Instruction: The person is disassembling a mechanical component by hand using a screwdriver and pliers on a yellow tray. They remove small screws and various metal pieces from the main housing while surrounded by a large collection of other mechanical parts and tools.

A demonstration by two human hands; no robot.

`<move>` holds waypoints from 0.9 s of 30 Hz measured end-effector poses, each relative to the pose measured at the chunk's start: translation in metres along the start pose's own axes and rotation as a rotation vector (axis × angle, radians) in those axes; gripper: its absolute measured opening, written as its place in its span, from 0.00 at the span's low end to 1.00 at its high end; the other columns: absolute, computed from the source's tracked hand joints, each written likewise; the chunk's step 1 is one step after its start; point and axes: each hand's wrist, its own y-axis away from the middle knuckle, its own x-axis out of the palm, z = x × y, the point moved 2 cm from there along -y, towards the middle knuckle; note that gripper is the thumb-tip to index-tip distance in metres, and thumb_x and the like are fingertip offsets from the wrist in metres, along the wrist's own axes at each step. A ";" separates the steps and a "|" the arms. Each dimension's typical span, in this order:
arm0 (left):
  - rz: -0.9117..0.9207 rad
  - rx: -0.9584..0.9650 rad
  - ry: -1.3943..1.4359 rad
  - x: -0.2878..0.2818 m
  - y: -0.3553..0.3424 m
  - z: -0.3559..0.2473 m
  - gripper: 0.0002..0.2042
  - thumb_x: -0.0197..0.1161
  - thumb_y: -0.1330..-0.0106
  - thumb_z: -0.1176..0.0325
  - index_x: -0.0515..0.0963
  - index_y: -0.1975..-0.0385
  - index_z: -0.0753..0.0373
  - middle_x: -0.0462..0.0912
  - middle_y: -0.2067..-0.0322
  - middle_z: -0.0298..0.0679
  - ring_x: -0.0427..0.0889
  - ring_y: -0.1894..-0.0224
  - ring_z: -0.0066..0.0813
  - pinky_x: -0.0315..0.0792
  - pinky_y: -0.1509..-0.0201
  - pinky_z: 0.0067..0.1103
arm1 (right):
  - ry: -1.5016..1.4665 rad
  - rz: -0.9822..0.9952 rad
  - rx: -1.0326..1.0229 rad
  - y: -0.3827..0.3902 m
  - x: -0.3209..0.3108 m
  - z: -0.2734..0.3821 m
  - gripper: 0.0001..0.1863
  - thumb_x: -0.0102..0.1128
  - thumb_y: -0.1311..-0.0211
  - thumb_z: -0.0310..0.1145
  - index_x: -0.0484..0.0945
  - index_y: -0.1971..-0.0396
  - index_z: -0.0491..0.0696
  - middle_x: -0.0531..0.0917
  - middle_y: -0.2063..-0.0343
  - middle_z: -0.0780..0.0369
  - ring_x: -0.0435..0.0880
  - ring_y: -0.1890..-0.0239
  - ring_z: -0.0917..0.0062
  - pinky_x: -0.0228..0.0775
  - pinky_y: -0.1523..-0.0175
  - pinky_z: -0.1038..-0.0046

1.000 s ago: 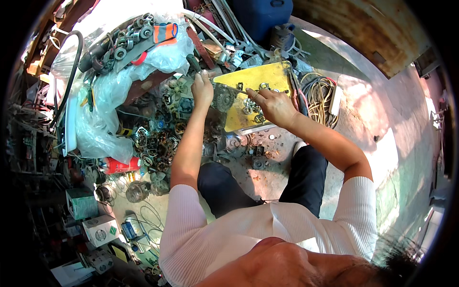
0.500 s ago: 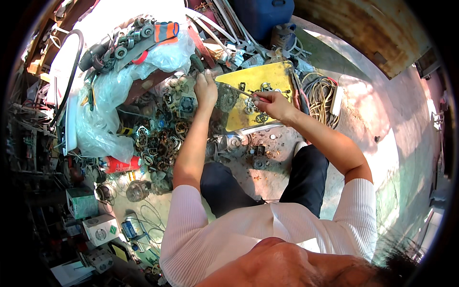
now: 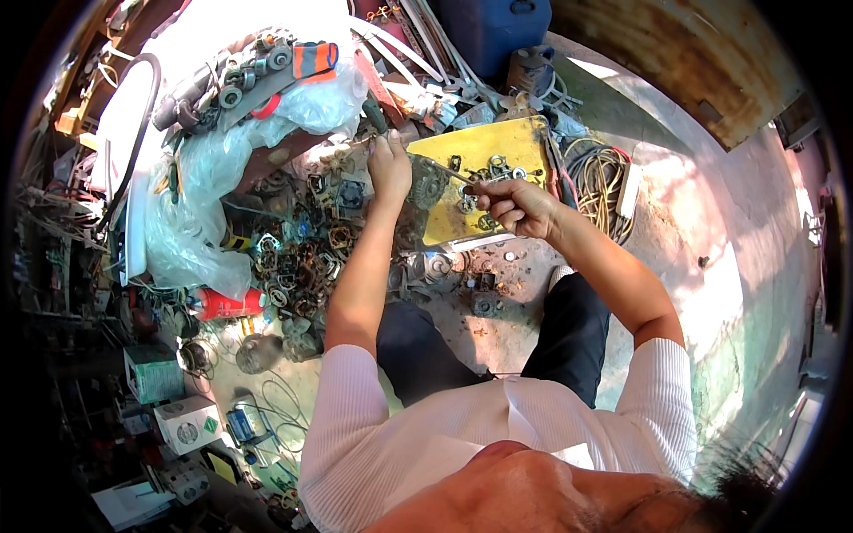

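My left hand (image 3: 389, 167) is closed at the far end of a thin metal rod (image 3: 449, 171); what its fingers grip is hard to make out. A dark green elongated object (image 3: 373, 114) is just above it. My right hand (image 3: 514, 206) has its fingers curled around the rod's near end, over a yellow board (image 3: 484, 138) that carries several small metal rings and parts (image 3: 500, 165). Below the rod, between my hands, is a greyish gear-like metal part (image 3: 428, 185), partly in shadow.
Piles of dismantled metal parts (image 3: 298, 271) and crumpled clear plastic (image 3: 178, 222) lie left, near a red cylinder (image 3: 227, 304). Coiled cables (image 3: 600, 191) lie right of the board. A blue plastic container (image 3: 498, 31) and a rusty panel (image 3: 675, 58) are at the back. My legs are below.
My right hand has gone from an index finger laid along the rod to curled fingers around it, turning slightly. My left hand stays at the far end, shifted a little right with the view.
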 end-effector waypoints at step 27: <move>0.058 -0.030 -0.064 0.002 0.005 -0.006 0.19 0.43 0.25 0.61 0.76 0.68 0.71 0.86 0.66 0.47 0.83 0.63 0.46 0.72 0.56 0.33 | 0.719 -0.262 -0.392 0.009 -0.001 -0.002 0.16 0.55 0.35 0.28 0.76 0.48 0.45 0.79 0.73 0.65 0.69 0.84 0.85 0.62 0.81 0.80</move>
